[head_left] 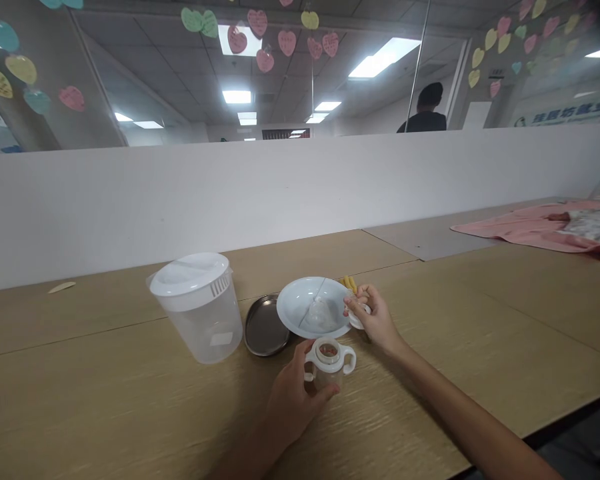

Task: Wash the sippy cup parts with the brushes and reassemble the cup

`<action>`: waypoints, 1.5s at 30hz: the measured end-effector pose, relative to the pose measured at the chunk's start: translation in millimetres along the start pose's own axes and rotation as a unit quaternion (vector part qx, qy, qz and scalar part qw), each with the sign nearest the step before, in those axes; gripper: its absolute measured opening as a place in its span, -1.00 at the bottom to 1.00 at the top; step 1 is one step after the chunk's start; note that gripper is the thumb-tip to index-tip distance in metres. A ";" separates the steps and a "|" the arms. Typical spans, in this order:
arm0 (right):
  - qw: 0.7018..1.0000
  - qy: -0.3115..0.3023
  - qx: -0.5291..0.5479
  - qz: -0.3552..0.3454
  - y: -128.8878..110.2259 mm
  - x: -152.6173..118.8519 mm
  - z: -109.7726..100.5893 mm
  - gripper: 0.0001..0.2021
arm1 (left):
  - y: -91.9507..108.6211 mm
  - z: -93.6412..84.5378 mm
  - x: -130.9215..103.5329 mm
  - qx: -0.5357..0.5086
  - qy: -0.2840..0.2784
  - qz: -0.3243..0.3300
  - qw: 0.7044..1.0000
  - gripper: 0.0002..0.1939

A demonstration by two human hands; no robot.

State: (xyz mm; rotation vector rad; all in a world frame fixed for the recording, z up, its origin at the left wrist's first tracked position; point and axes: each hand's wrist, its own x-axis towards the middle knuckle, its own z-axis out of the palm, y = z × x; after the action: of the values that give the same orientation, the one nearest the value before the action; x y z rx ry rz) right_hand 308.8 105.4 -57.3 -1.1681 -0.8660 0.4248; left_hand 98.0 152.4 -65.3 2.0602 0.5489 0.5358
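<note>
Steadying a two-handled bottle [326, 379] in front of the bowl [294, 293], the left hand [293, 400] forms a partly curled grip, thumb across the lower front and fingers beside the left handle. The bottle is upright, its mouth uncovered; whether its base touches the table [130, 407] cannot be told. The right hand [377, 321] has its grip nearly closed, thumb and fingertips pinching a small white part [359, 316] at the bowl's right edge. A dark tray [267, 327] and a lidded pitcher [200, 327] stand to the left.

Handling: the bottle is probably light and fairly stiff—likely plastic—with smooth walls that could slip if wet. The body just below the collar, or either looped handle, offers the surest hold. The white part, small and seemingly light, is best taken by its rim.
</note>
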 end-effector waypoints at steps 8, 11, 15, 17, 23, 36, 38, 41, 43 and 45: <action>0.987 0.029 -0.142 -0.068 -1.7 1.6 -5.0 -0.64 | 2.9 -0.9 -0.7 -0.002 -0.002 0.004 1.000 -0.39; 0.966 0.005 -0.242 -0.088 -3.1 0.2 -7.5 -0.60 | 0.3 0.4 -1.5 0.003 -0.002 0.008 1.000 -0.39; 0.947 -0.006 -0.302 -0.110 -1.7 -1.6 -8.7 -0.64 | -10.2 -1.8 -3.0 0.070 0.037 0.049 0.996 -0.21; 0.947 -0.004 -0.302 -0.111 2.1 -1.7 -9.4 -0.70 | -15.2 -9.3 -2.1 0.120 0.089 0.128 0.980 -0.10; 0.942 -0.057 -0.310 -0.116 15.0 0.1 -9.1 -0.63 | -19.3 -72.2 8.0 0.286 0.496 0.249 0.781 -0.30; 0.904 -0.111 -0.393 -0.124 32.1 4.8 -12.3 -0.56 | -62.3 -152.5 17.0 0.060 0.512 -0.003 0.857 0.13; 0.913 -0.066 -0.372 -0.151 26.3 2.3 -9.7 -0.63 | -58.1 -147.8 19.4 0.062 0.498 -0.015 0.865 0.06; 0.911 0.018 -0.326 -0.254 13.5 -5.6 -6.3 -0.72 | -49.8 -139.6 19.0 0.102 0.527 -0.008 0.844 0.07; 0.891 0.021 -0.290 -0.349 6.4 -12.8 -5.3 -0.71 | -46.0 -134.5 17.2 0.138 0.543 -0.001 0.828 0.13; 0.864 -0.025 -0.252 -0.435 3.3 -20.3 -4.6 -0.70 | -44.7 -130.8 15.6 0.193 0.543 0.015 0.817 0.16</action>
State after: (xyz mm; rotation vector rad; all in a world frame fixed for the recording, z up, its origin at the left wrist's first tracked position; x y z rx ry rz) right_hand 300.3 89.6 -68.4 -1.0927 -1.4960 -0.5533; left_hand 28.9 269.7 -36.6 1.9528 1.3650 1.7722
